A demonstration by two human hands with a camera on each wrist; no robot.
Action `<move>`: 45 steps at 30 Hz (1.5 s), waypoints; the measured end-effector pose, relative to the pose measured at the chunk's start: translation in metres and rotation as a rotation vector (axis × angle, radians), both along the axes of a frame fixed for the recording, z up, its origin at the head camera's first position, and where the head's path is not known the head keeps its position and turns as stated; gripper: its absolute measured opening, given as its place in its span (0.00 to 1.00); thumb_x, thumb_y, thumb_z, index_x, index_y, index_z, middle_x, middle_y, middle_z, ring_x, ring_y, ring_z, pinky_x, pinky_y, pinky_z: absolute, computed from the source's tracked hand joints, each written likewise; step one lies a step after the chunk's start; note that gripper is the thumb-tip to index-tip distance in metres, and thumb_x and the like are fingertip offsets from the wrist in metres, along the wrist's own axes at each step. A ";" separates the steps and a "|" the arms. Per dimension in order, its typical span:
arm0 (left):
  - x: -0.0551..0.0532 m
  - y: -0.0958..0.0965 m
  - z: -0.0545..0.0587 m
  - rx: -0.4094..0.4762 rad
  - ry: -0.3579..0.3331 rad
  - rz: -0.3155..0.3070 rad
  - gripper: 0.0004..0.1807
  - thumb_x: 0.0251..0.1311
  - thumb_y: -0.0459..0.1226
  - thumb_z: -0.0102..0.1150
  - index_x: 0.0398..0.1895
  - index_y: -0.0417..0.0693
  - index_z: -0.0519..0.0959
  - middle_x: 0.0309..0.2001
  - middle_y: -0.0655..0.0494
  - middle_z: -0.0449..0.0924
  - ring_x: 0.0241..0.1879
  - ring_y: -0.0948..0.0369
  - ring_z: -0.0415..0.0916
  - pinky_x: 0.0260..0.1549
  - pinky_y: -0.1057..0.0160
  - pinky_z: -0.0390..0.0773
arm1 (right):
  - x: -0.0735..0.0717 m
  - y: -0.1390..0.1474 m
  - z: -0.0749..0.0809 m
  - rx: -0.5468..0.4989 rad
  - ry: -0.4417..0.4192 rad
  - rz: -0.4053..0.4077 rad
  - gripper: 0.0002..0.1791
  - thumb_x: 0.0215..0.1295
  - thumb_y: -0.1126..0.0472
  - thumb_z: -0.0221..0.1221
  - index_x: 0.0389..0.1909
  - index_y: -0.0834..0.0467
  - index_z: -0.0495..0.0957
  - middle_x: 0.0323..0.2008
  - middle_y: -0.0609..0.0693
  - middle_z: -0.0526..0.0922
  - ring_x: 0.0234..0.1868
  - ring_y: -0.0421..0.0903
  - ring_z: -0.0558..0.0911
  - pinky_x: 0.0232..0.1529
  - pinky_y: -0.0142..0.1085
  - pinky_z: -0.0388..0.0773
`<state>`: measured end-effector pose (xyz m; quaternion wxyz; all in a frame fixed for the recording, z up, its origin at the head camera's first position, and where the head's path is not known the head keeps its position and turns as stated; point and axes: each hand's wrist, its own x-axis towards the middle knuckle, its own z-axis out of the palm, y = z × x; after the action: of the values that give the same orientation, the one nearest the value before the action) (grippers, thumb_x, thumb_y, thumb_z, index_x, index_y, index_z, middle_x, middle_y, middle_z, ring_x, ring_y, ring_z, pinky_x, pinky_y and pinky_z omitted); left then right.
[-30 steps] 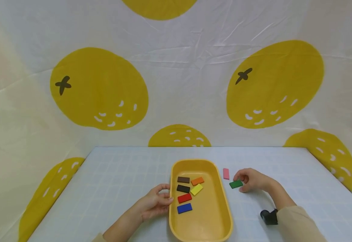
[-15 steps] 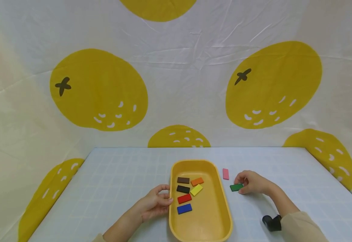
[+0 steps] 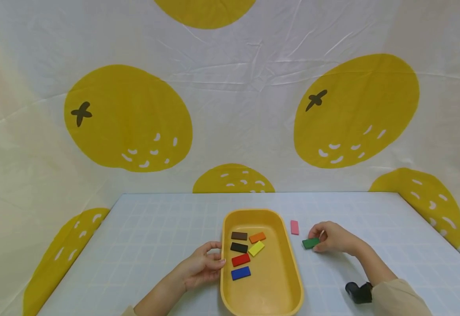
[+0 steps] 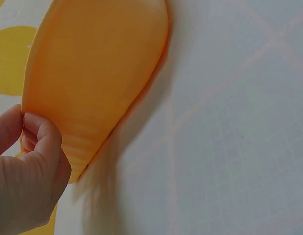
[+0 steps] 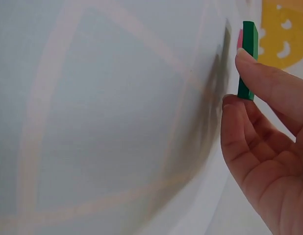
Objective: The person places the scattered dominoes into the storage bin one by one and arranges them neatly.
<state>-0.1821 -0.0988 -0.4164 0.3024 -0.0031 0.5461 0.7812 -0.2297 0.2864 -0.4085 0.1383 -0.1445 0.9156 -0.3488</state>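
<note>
My left hand (image 3: 201, 265) grips the left rim of a yellow tray (image 3: 263, 303); in the left wrist view, thumb and fingers pinch the tray's edge (image 4: 102, 63). To the tray's right, my right hand (image 3: 334, 237) pinches a green domino tile (image 3: 310, 243). In the right wrist view that green tile (image 5: 247, 58) sits between thumb and fingers, seemingly just off the table. A pink tile (image 3: 295, 227) lies on the table between tray and right hand. Inside the tray are a brown (image 3: 239, 236), black, orange, yellow, red (image 3: 240, 260) and blue tile (image 3: 240, 273), lying flat.
The table (image 3: 155, 228) has a pale checked cover. A white backdrop (image 3: 246, 109) printed with big yellow fruit rises behind and at both sides. A black device (image 3: 358, 292) sits at the right wrist, beside the sleeve (image 3: 400, 298).
My right hand has shifted slightly to the right and nearer, carrying the green tile along. The left hand stays on the tray's rim, and the other tiles keep their places.
</note>
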 end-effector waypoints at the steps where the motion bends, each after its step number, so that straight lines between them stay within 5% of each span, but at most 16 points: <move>1: 0.000 0.000 0.000 -0.001 0.000 -0.001 0.23 0.58 0.20 0.50 0.55 0.41 0.59 0.43 0.46 0.74 0.36 0.59 0.74 0.33 0.67 0.76 | 0.000 0.000 0.001 0.002 0.002 -0.004 0.13 0.48 0.65 0.69 0.35 0.59 0.77 0.30 0.50 0.75 0.33 0.48 0.70 0.33 0.34 0.74; 32: 0.001 0.000 0.002 -0.012 -0.009 0.006 0.23 0.58 0.20 0.50 0.55 0.41 0.60 0.45 0.45 0.73 0.38 0.58 0.74 0.35 0.66 0.76 | -0.014 -0.038 0.055 -0.090 0.046 0.161 0.12 0.51 0.61 0.68 0.36 0.58 0.78 0.32 0.50 0.78 0.33 0.50 0.74 0.34 0.35 0.76; 45: 0.000 0.001 0.003 -0.020 -0.008 0.007 0.23 0.58 0.20 0.50 0.55 0.41 0.59 0.46 0.43 0.73 0.38 0.57 0.73 0.34 0.66 0.75 | -0.011 -0.067 0.069 -0.110 0.046 0.258 0.10 0.52 0.68 0.66 0.36 0.58 0.78 0.31 0.50 0.78 0.28 0.48 0.75 0.30 0.36 0.78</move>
<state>-0.1819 -0.0980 -0.4134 0.3018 -0.0114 0.5526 0.7768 -0.2407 0.2197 -0.3396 0.1528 -0.2762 0.8719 -0.3743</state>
